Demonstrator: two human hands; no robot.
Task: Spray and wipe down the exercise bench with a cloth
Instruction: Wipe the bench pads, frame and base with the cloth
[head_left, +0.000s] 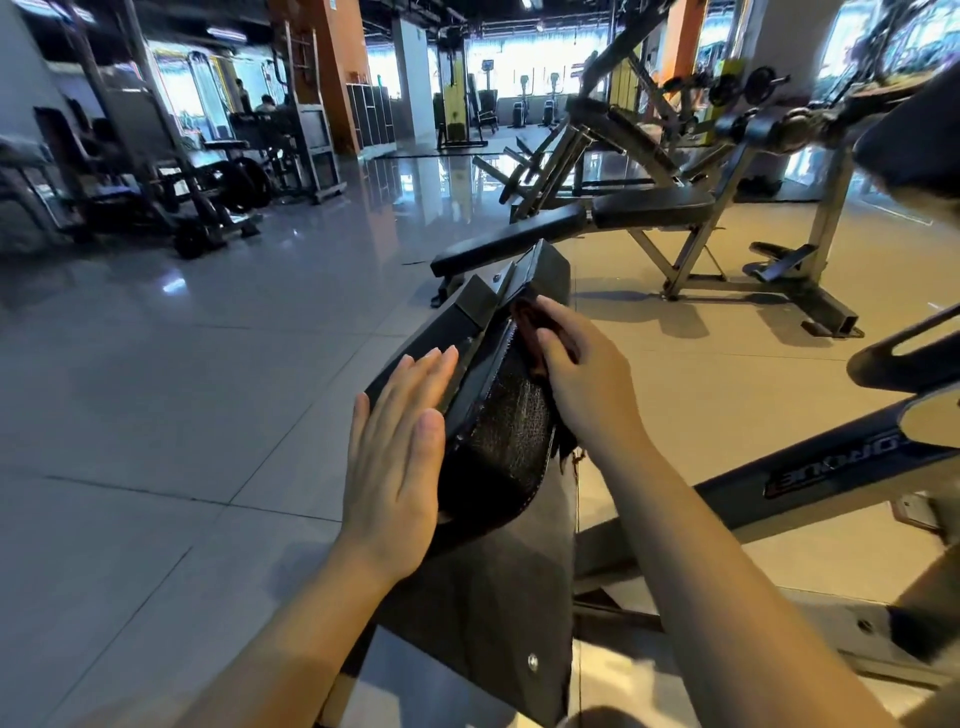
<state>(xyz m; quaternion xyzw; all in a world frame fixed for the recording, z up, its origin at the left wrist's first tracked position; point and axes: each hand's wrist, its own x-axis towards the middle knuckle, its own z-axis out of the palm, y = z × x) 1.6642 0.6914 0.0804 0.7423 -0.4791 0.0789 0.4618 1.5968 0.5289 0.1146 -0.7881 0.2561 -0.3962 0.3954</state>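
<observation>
2 hands flank the bench (498, 447): right hand (587, 384) grips cloth (530, 322).

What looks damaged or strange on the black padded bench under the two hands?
The black padded bench looks worn: between the left hand and the right hand, which grips a dark reddish cloth, its surface shows a rough, mesh-like patch with a frayed right edge, as if the cover has peeled off.
</observation>
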